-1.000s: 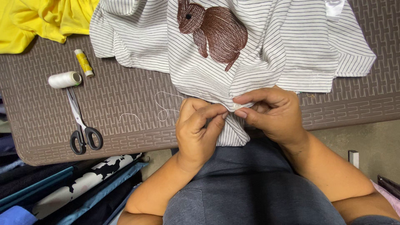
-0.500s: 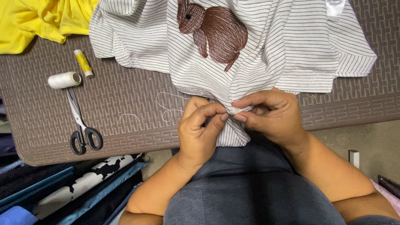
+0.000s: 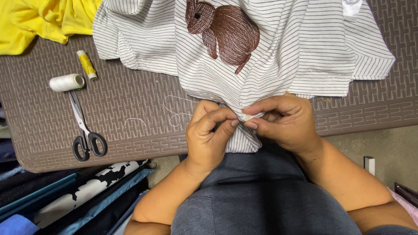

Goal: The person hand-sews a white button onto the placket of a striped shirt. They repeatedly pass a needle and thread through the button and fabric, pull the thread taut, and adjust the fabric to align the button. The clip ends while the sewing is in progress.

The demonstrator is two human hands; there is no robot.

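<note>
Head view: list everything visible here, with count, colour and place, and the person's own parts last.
striped garment: one, white with thin dark stripes and a brown rabbit figure, upper middle of table, hem hanging toward the lap
yellow cloth: one, yellow, top left corner
thread spool: one, white, left on table
small tube: one, yellow and white, above the spool
scissors: one pair, black handles, below the spool
loose thread: white, beside the left hand
table: one, brown, woven pattern
folded fabrics: several, blue, teal, black-and-white, lower left
left hand: pinching the hem
right hand: pinching the hem
</note>
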